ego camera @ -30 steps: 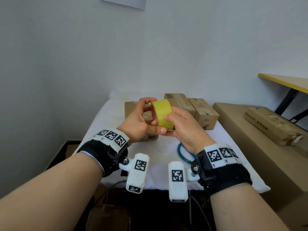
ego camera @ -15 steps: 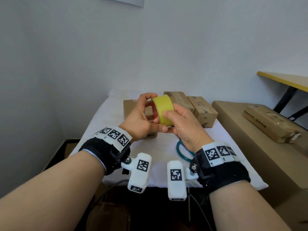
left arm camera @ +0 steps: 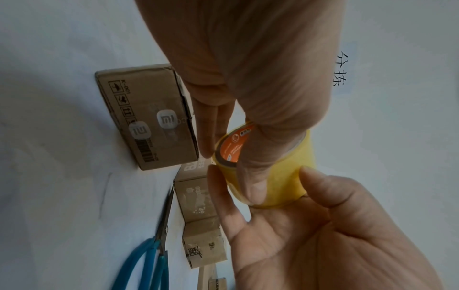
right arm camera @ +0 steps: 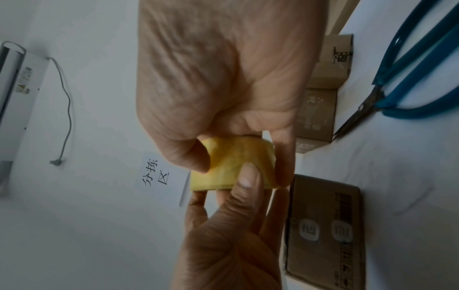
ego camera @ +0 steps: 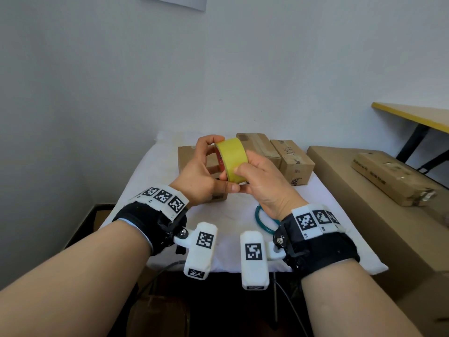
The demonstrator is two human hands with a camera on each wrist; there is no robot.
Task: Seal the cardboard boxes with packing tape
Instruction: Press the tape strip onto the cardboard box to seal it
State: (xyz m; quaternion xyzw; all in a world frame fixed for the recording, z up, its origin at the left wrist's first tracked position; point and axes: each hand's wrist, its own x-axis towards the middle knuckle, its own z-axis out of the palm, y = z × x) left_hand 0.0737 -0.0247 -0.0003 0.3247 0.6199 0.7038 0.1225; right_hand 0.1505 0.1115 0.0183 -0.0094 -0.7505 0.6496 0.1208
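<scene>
Both hands hold a yellow tape roll (ego camera: 232, 158) in the air above the white-covered table (ego camera: 155, 171). My left hand (ego camera: 226, 164) grips it with the index finger on top and the thumb underneath. My right hand (ego camera: 243, 177) pinches the roll's outer band, thumb pressed on the tape surface. In the left wrist view the roll (left arm camera: 280, 186) shows an orange core, with the left thumb lying across its band. The right wrist view shows the roll (right arm camera: 223, 162) between right thumb and forefinger. Three cardboard boxes stand behind: a left one (ego camera: 188, 156), a middle one (ego camera: 257, 144) and a right one (ego camera: 291, 159).
Teal-handled scissors (ego camera: 263, 222) lie on the cloth under my right wrist, also visible as scissors (left arm camera: 149, 255). A large cardboard carton (ego camera: 352, 190) stands at the table's right with a flat box (ego camera: 393, 176) on it. A yellow-edged table (ego camera: 413, 115) is at far right.
Both hands have kept hold of the roll and raised it slightly. The right thumb has shifted along the tape band.
</scene>
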